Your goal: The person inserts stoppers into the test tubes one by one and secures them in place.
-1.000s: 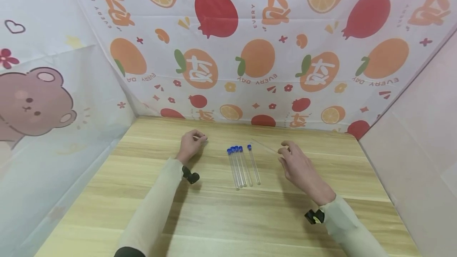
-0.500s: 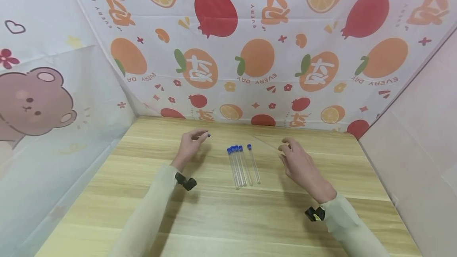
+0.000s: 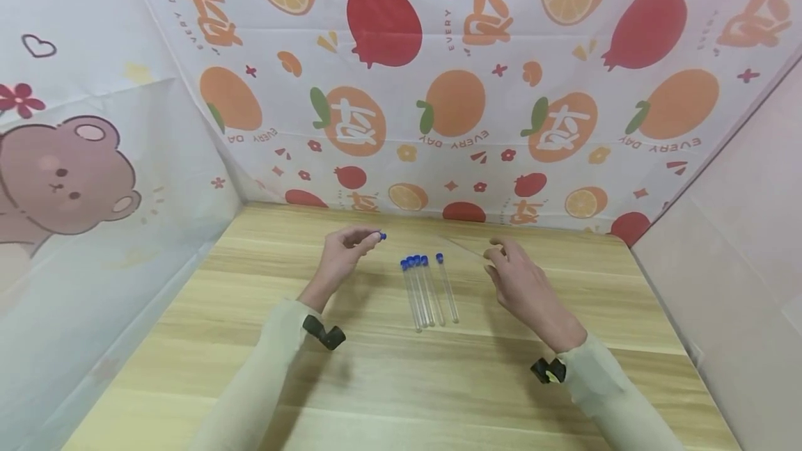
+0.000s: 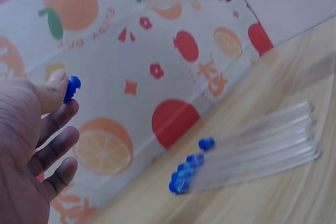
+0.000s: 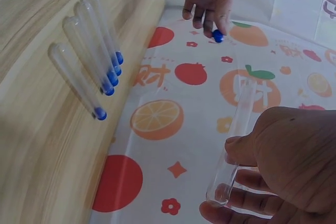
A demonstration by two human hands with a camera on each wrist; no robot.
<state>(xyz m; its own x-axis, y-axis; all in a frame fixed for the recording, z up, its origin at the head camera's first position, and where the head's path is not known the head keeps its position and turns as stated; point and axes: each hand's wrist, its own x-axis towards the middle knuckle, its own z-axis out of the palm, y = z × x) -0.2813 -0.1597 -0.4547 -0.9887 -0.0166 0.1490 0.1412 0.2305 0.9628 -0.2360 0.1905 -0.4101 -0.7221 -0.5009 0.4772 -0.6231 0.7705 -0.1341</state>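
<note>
My left hand (image 3: 368,239) hovers above the wooden table (image 3: 376,381) and pinches a small blue cap (image 3: 382,236) between thumb and forefinger; the left wrist view shows the cap (image 4: 72,87) at my thumb tip. My right hand (image 3: 493,256) grips an uncapped clear test tube (image 3: 462,246) by its closed end, its open end pointing left toward the cap. In the right wrist view the tube (image 5: 239,129) rises from my curled fingers (image 5: 247,182). Between the hands lie several clear tubes with blue caps (image 3: 429,287), side by side on the table.
Fruit-patterned cloth walls (image 3: 451,110) close in the back of the table, a bear-print cloth (image 3: 69,179) hangs on the left, and a plain panel (image 3: 739,242) stands on the right. Black wrist mounts (image 3: 322,334) sit on both sleeves.
My left hand has lifted and moved right with the blue cap, nearer the open tube. My right hand has risen slightly, still holding the tube. The lying tubes have not moved.
</note>
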